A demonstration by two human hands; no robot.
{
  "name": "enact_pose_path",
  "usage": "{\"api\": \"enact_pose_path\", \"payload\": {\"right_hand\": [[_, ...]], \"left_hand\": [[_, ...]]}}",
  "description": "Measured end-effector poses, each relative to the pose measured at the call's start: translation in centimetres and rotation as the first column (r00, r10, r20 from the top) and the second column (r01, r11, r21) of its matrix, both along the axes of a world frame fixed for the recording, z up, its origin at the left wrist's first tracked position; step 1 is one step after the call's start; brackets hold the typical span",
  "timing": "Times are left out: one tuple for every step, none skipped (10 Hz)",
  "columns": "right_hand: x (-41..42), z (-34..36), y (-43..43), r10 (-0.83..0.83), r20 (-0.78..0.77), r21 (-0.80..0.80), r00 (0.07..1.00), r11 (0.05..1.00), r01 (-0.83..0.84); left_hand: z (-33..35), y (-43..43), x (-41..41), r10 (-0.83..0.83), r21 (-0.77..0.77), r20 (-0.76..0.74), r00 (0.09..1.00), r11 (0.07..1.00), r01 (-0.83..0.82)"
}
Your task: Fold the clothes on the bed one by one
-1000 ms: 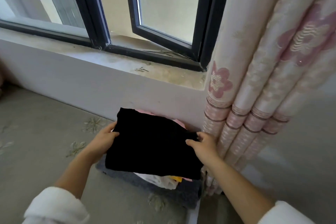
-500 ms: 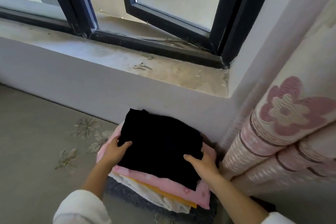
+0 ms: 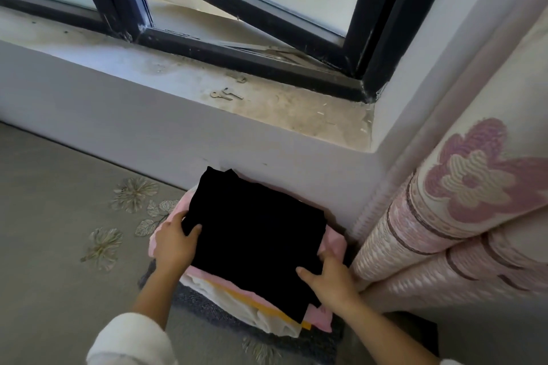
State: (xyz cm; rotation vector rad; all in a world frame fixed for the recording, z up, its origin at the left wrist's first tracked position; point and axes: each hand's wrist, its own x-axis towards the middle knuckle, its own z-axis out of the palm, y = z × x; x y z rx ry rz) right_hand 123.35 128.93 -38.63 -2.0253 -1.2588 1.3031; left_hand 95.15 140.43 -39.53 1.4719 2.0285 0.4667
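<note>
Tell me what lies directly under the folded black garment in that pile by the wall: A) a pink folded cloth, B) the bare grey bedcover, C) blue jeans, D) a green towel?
A: a pink folded cloth peeks out right beneath the folded black garment along its left, right and near edges.

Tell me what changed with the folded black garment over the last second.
The folded black garment came down. A second ago both hands held it raised over the pile of folded clothes; now it lies flat on the folded pink garment at the top of that pile. The left hand and right hand still hold its side edges, thumbs on top. The pile underneath stayed put.
</note>
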Motion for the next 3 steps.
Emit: {"api": "enact_pose_path", "payload": {"right_hand": [[0.1, 1.0, 0.2, 0.068, 0.146, 0.033, 0.987, 0.997, -0.073], [0.1, 2.6, 0.2, 0.19, 0.395, 0.07, 0.899, 0.969, -0.236], [0.4, 5.0, -0.5, 0.237, 0.453, 0.147, 0.859, 0.931, -0.334]], "left_hand": [[0.6, -1.5, 2.3, 0.006, 0.01, -0.185, 0.983, 1.0, -0.004], [0.9, -3.9, 5.0, -0.101, 0.08, -0.258, 0.961, 0.989, 0.125], [0.4, -8.3, 8.1, -0.277, 0.067, -0.275, 0.921, 0.95, 0.305]]}}
